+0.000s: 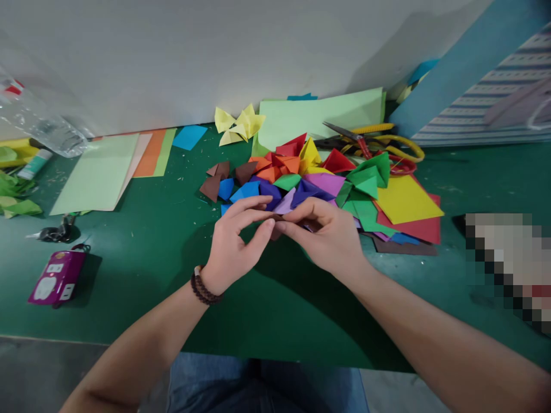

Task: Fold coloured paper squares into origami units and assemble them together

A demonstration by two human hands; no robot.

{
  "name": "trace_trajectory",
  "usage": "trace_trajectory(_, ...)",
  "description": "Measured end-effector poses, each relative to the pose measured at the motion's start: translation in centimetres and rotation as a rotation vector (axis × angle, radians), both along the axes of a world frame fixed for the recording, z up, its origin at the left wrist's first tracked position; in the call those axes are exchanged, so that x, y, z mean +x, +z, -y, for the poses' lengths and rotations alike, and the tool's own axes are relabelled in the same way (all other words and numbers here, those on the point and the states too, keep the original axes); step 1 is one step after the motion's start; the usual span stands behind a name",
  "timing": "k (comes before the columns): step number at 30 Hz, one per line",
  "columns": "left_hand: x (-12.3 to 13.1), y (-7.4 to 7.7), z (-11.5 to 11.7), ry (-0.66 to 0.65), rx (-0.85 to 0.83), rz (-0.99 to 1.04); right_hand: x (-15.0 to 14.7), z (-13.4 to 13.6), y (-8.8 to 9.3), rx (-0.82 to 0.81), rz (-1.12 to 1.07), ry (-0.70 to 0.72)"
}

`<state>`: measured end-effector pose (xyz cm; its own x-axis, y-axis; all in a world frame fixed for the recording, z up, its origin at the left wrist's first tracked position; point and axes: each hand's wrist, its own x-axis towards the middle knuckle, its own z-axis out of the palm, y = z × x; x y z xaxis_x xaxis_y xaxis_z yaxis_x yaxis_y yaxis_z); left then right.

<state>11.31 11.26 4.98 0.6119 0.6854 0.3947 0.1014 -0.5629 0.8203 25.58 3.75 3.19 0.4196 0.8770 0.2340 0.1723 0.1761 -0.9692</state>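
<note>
Left hand (235,244) and right hand (325,235) pinch a small brown paper fold (278,218)

Both hands are half-closed, with fingertips meeting on the fold. Your fingers hide most of it, so you can't tell its exact shape. It sits just above the near edge of a heap of folded coloured paper pieces (297,183), and your right fingers nearly brush that heap. Too firm a pinch could crush or tear the fold. Too loose a pinch could let it spring open or drop among the other pieces, where its brown neighbours would hide it. Your beaded bracelet (202,285) could catch loose corners if your left wrist drifts forward. Scissors (344,133) lie beyond the heap, well apart from your fingers.
</note>
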Motion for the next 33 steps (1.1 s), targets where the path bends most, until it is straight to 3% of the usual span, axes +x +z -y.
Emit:
trace_trajectory(8,-0.1,-0.3,-0.4,0.043,0.082,0.012,-0.2,0.0,0.0,-0.066,0.039,0.035)
trace_trajectory(11,0.0,-0.4,-0.4,0.038,0.028,0.025,-0.2,0.3,0.2,-0.045,0.073,0.018)
trace_trajectory(14,0.2,-0.5,-0.4,0.038,-0.165,0.018,0.2,0.5,0.3,0.015,0.188,-0.108)
trace_trajectory(18,0.3,-0.5,-0.1,0.022,-0.492,0.067,1.0,0.4,0.2,0.216,0.595,-0.286)
trace_trajectory(23,0.4,0.0,0.2,-0.111,-0.759,0.154,1.3,0.3,0.2,0.375,0.949,-0.124)
trace_trajectory(27,0.4,-0.1,-0.1,-0.147,-0.907,0.23,1.1,0.6,0.3,0.34,0.912,-0.056)
trace_trajectory(33,0.5,-0.8,-0.3,-0.167,-0.934,0.261,1.1,0.4,0.1,0.237,0.702,-0.175)
